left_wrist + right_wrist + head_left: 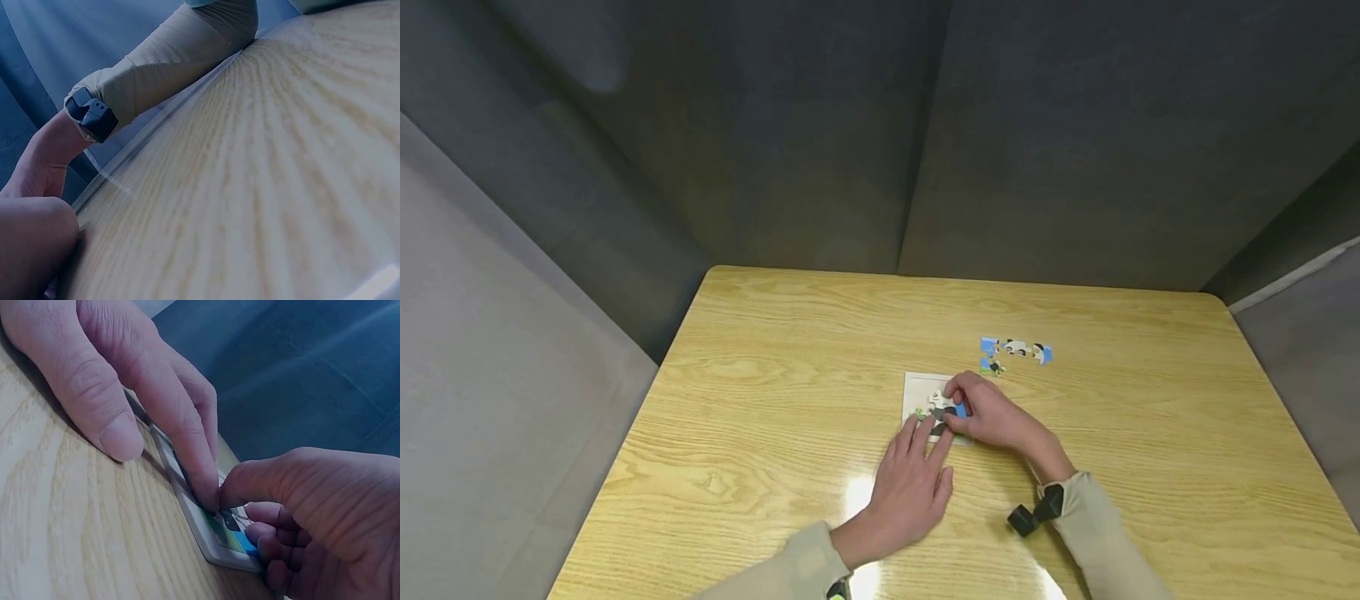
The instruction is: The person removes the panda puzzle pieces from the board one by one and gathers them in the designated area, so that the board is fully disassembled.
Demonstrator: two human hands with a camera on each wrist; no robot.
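Two hands meet at frame centre: the right hand (992, 417) pinches a thin, light puzzle piece (942, 405) by its edges over the puzzle board (917, 392), while the left hand (910, 487) lies flat, steadying it on the surface (775, 392).

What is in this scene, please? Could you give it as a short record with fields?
Surface: wooden table
Puzzle tray: white tray near the table's middle, partly filled
Left hand: left hand lies flat, fingers straight, tips on the tray's near edge
Right hand: right hand pinches a puzzle piece over the tray
Loose pieces: small group beyond the tray, apart from it
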